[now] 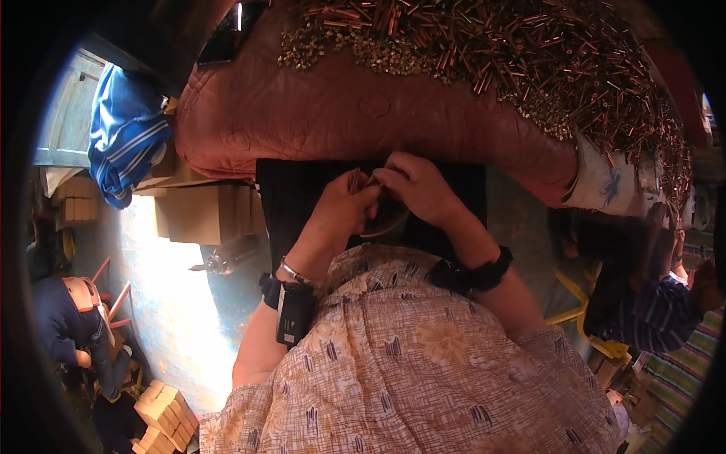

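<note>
My left hand (346,206) is closed around a few thin copper-coloured tubes (354,180), whose ends stick up past the fingers. My right hand (416,188) meets it at the fingertips, thumb and fingers pinched together over something small that I cannot make out. Both hands are above my lap, just in front of a reddish-brown padded work surface (333,113). Beneath them, partly hidden by the hands, is the curved rim of a bowl-like container (389,225) against dark cloth. A large heap of copper-coloured tubes (529,45) spreads across the far right of the surface.
Small gold-coloured pieces (378,57) lie along the heap's near edge. A dark phone-like object (231,34) is at the far left. Cardboard boxes (200,214) and blue cloth (125,136) are to the left. Other people sit at lower left (64,318) and right (643,303).
</note>
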Demonstrator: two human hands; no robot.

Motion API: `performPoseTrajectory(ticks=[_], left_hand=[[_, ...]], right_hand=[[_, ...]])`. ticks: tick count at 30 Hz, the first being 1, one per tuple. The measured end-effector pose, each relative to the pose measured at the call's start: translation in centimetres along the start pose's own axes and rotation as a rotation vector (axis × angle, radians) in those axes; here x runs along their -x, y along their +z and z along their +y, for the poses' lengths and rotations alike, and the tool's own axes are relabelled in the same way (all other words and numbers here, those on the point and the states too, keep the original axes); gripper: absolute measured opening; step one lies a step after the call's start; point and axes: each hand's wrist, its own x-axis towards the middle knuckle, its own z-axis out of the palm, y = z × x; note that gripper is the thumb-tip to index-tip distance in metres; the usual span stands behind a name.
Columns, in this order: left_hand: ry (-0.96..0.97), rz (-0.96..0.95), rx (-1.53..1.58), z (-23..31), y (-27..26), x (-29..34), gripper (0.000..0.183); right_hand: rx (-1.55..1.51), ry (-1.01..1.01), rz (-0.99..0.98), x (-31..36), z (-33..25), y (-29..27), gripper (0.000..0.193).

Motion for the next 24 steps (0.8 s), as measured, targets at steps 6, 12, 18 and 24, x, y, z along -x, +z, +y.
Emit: performPoseTrajectory(ticks=[6, 12, 18, 24], left_hand=[[-0.011, -0.031, 0.014, -0.7, -0.3, -0.6, 0.016], [-0.089, 0.000, 0.099, -2.1, -1.0, -1.2, 0.025], [-0.107, 0.115, 0.200, -2.9, -1.3, -2.0, 0.027], [-0.115, 0.116, 0.237, -3.1, -1.4, -2.7, 0.024]], right_hand=[[0.128, -0.186, 0.183, -0.8, -0.6, -0.6, 0.022], [0.457, -0.393, 0.552, -3.3, -1.6, -4.7, 0.016], [0.752, -0.342, 0.699, -4.5, -1.4, -8.5, 0.017], [0.911, -0.340, 0.733, -6.8, -1.5, -8.4, 0.023]])
